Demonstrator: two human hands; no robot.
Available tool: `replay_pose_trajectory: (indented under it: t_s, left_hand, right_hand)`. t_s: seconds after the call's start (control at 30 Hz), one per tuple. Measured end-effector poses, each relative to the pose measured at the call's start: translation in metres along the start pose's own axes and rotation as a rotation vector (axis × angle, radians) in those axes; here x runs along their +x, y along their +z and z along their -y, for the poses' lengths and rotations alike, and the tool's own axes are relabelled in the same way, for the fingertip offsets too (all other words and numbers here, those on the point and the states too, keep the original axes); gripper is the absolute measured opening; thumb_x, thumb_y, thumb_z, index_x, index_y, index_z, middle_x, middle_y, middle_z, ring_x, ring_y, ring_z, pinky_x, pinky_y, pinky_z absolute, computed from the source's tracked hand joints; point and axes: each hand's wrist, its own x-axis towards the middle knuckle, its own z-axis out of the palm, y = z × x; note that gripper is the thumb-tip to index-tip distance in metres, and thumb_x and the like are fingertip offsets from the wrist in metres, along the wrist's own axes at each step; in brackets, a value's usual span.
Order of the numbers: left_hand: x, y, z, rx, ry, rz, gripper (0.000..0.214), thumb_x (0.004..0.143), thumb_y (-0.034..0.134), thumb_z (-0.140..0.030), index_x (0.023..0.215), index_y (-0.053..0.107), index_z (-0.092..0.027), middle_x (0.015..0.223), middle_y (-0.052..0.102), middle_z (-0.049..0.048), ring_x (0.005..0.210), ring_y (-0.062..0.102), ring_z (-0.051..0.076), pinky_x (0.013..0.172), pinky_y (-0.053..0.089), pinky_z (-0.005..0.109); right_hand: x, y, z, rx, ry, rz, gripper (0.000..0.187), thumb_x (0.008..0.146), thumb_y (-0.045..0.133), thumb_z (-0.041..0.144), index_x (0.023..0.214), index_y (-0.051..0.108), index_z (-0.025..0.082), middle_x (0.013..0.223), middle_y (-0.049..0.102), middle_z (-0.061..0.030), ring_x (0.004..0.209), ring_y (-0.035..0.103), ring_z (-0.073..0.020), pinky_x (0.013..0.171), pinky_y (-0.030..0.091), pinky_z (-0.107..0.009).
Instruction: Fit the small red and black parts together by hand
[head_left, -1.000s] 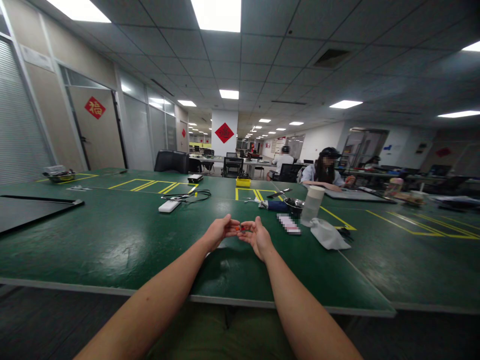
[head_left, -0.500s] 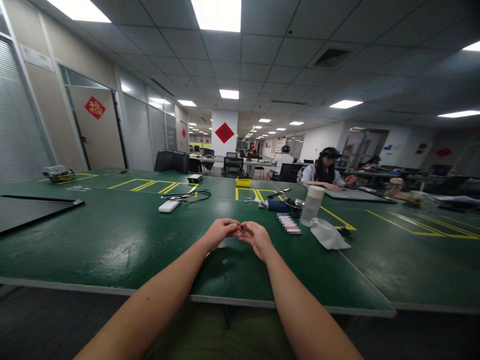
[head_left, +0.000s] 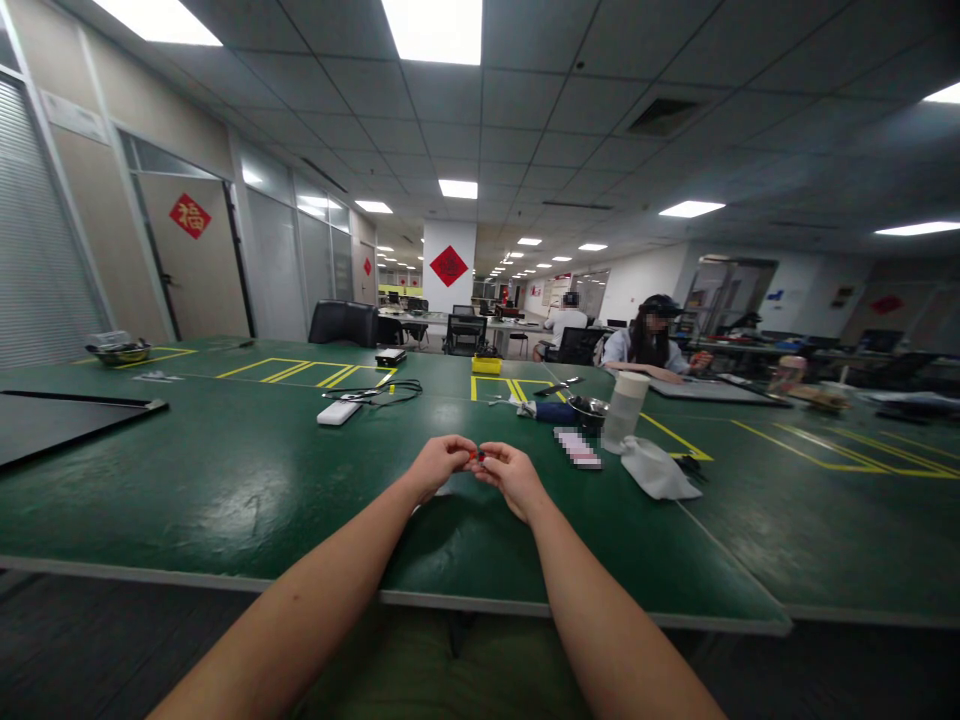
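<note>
Above the green table [head_left: 315, 500], my left hand [head_left: 439, 464] and my right hand [head_left: 511, 476] meet fingertip to fingertip. A small red and dark piece [head_left: 475, 455] shows between them, too small to name. The thumb and fingers of my left hand pinch its red side; those of my right hand close on its darker side. Most of the piece is hidden by the fingers. Nearest to my right hand on the table lies a phone-like flat pink thing [head_left: 577, 448], blurred out.
Right of my hands stand a translucent cylinder [head_left: 624, 415], a white bag [head_left: 658, 470], a metal bowl [head_left: 589, 408] and a dark blue roll [head_left: 553, 412]. A white power bank-like block [head_left: 339, 411] with black cables [head_left: 401, 390] lies ahead left. Across the table sits a person [head_left: 652, 340].
My hands stay in nearly the same place. The fingers have shifted slightly around the small piece, and more of its red part shows by my left fingertips.
</note>
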Motion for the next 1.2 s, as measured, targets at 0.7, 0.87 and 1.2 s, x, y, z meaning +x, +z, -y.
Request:
replay_pose_trajectory:
  t_s: [0.7,0.87,1.2]
  left_hand:
    - [0.0026,-0.0023,0.0011,-0.152,-0.112,0.005,0.03,0.081,0.057,-0.037,0.085,0.068,-0.008,0.082,0.069,0.0122,0.072,0.065,0.017,0.073,0.052,0.029]
    - [0.002,-0.0032,-0.0008,-0.221,-0.134,0.016,0.037,0.086,0.05,-0.041,0.094,0.064,-0.008,0.085,0.069,0.0151,0.071,0.066,0.017,0.07,0.053,0.029]
    - [0.0036,-0.0042,0.0006,-0.252,-0.16,0.019,0.043,0.088,0.046,-0.044,0.095,0.064,-0.006,0.086,0.069,0.0177,0.071,0.066,0.018,0.07,0.053,0.03]
  right_hand:
    - [0.0011,-0.0006,0.0064,0.154,0.068,-0.043,0.044,0.087,0.042,0.051,0.084,0.061,0.012,0.075,0.067,-0.0107,0.058,0.067,-0.0175,0.053,0.054,-0.028]
    - [0.0007,-0.0013,0.007,0.17,0.08,-0.051,0.057,0.087,0.032,0.06,0.083,0.062,0.012,0.076,0.066,-0.0115,0.059,0.067,-0.0181,0.054,0.054,-0.029]
    - [0.0018,-0.0031,0.0049,0.173,0.088,-0.048,0.063,0.086,0.029,0.064,0.085,0.063,0.011,0.078,0.065,-0.0124,0.06,0.067,-0.0188,0.055,0.054,-0.03]
